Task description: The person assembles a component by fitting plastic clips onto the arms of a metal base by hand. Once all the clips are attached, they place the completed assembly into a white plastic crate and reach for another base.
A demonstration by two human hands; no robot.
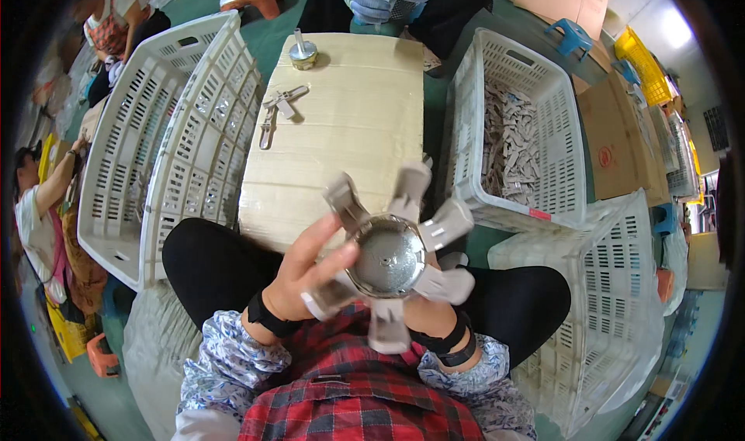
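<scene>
Head: spoked hub (386, 256), crate (560, 142) of parts (511, 142)

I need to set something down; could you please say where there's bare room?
The pale cardboard-covered worktop is bare right of the grey metal clips and round stemmed metal piece. Its near edge looks crowded by the six-armed grey metal part.

- Six-armed part (388, 262): dull silver-grey arms, brighter silver centre
- Tabletop (353, 138): pale cream
- Loose pieces (286, 107) by its left edge: silver-grey
- Round fixture (303, 53) at its far left corner: silver and brassy yellow
- Apron (349, 406): red-and-black plaid
- Sleeves (231, 357): white with blue swirls
- Wristbands (269, 318) and trousers (208, 262): black
- Crates (570, 127): off-white
- Floor (194, 3): green
- Co-worker's gloves (369, 8): blue-grey
- Plastic stool (573, 36): blue
</scene>
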